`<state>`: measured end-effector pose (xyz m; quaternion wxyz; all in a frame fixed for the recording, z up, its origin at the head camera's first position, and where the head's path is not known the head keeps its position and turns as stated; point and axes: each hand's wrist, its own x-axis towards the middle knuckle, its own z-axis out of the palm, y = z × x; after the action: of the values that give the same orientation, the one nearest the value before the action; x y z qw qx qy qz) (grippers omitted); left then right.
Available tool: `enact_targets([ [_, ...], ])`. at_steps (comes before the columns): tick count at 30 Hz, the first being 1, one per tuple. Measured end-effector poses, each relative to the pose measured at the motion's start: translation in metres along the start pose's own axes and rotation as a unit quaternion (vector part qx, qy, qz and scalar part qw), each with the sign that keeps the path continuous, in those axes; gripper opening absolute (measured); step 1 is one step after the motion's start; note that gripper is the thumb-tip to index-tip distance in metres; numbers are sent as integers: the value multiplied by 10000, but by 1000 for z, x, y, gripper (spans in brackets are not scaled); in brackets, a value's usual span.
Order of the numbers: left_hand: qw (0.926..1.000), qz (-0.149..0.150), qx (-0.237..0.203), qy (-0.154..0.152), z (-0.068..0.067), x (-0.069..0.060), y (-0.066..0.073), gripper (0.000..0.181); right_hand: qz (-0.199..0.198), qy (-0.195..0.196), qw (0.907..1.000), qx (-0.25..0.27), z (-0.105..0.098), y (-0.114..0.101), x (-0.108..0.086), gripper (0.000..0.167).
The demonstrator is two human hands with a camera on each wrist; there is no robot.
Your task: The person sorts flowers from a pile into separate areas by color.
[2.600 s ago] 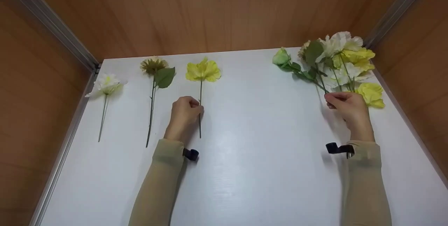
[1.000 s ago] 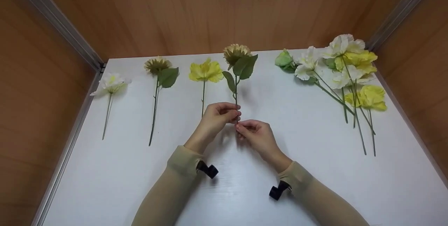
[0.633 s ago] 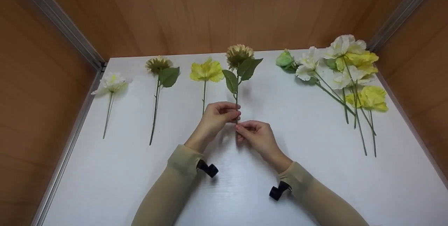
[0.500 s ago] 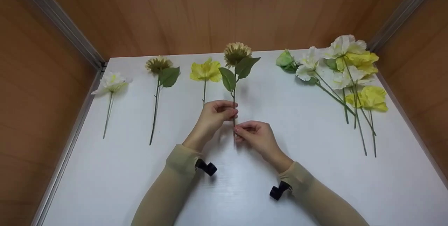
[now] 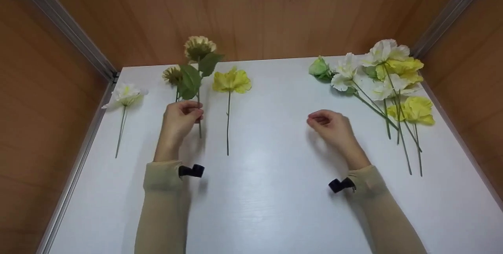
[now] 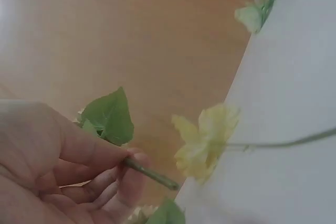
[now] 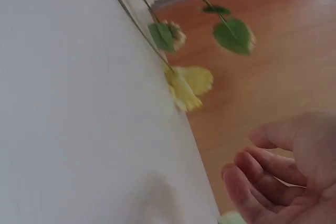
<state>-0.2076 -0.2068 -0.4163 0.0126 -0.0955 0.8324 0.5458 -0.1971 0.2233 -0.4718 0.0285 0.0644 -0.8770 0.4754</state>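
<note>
Head view: left hand [image 5: 180, 120] pinches a beige flower [image 5: 199, 49].

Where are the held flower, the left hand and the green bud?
Held flower [image 5: 200, 48]: head view, on its bloom.
Left hand [image 5: 175, 122]: head view, on the back of the hand.
Green bud [image 5: 318, 67]: head view, on its petals.

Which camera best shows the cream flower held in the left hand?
Head view: the cream flower shows its bloom plus stem either side of the left hand. Left wrist: stem tip and leaf. Right wrist: leaves and some stem. In both, the bloom is mostly hidden.
</note>
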Motion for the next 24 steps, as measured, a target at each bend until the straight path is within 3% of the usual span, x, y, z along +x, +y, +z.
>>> enact_targets([
  [6,9941,-397,954,327,-40,2,-18,31,260,1110,9873,-1103,-66,44,3,30],
  [11,9840,-429,1581,707,-61,-2,-27,30,299,1704,9728,-1541,-99,74,0,29],
  [13,9795,-391,1778,863,-64,-2,-30,30,368,1861,9684,-1621,-108,83,-1,28],
  [16,9767,-340,1948,840,-64,-1,-35,32,576,1972,9632,-1732,-116,94,-2,30],
  [24,9740,-554,2180,256,-54,9,-49,28,787,1958,9604,-1820,-118,116,-5,29],
])
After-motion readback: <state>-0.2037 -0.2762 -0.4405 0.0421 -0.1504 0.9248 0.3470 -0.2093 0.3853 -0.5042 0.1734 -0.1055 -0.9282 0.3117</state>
